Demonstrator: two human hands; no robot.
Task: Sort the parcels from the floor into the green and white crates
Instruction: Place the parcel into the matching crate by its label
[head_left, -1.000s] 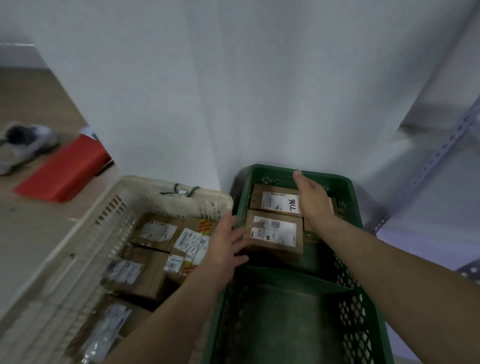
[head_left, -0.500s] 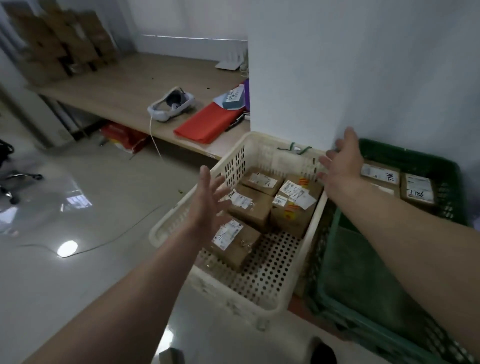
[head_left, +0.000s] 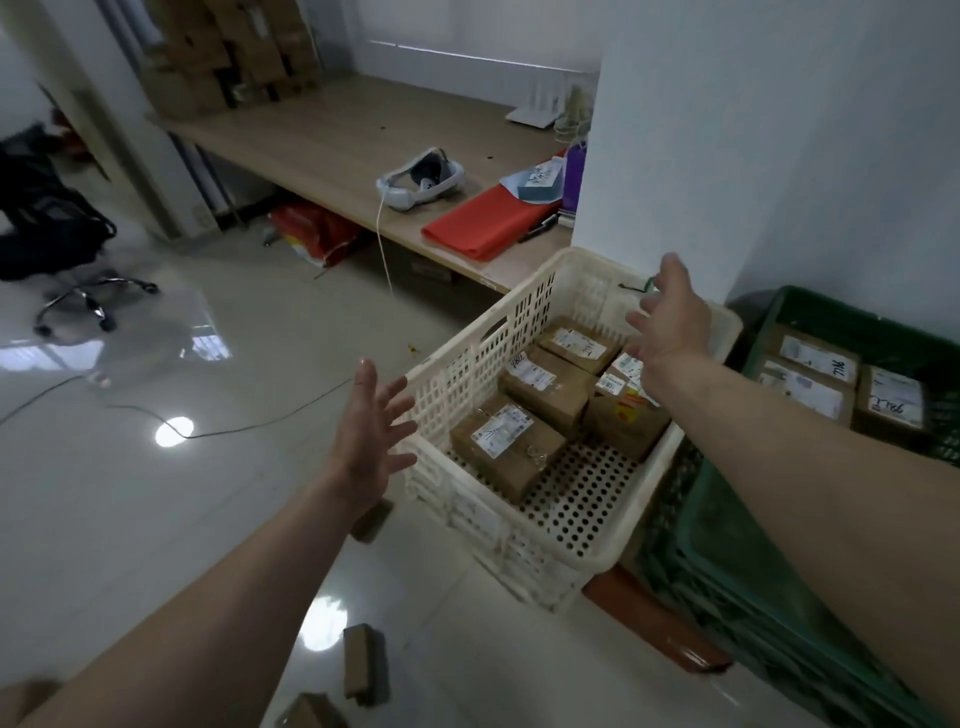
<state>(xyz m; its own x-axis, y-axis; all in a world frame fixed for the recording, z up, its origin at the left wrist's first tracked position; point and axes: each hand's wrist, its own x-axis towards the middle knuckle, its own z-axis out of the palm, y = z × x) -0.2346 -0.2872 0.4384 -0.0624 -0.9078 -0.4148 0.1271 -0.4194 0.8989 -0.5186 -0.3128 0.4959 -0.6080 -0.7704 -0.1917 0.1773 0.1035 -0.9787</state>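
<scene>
A white crate (head_left: 524, 540) stands on the floor and holds several brown labelled parcels (head_left: 506, 449). To its right is a green crate (head_left: 727, 566) with three labelled parcels (head_left: 808, 384) at its far end. My left hand (head_left: 369, 431) hovers empty with spread fingers just left of the white crate. My right hand (head_left: 670, 322) hangs empty, fingers straight, over the white crate's far side. Small brown parcels lie on the floor: one (head_left: 371, 519) under my left wrist, one (head_left: 361, 662) nearer me, another (head_left: 311, 712) at the bottom edge.
A low wooden bench (head_left: 332, 135) along the wall carries a white headset (head_left: 421, 179), a red folder (head_left: 488, 221) and stacked cardboard boxes (head_left: 228, 52). A black office chair (head_left: 57, 244) stands at the left. A thin cable (head_left: 234, 428) runs over the glossy floor. A white pillar (head_left: 727, 130) rises behind the crates.
Both hands have left the green crate and moved left, empty. The view has swung left and pulled back, so the floor, its parcels and the bench now show.
</scene>
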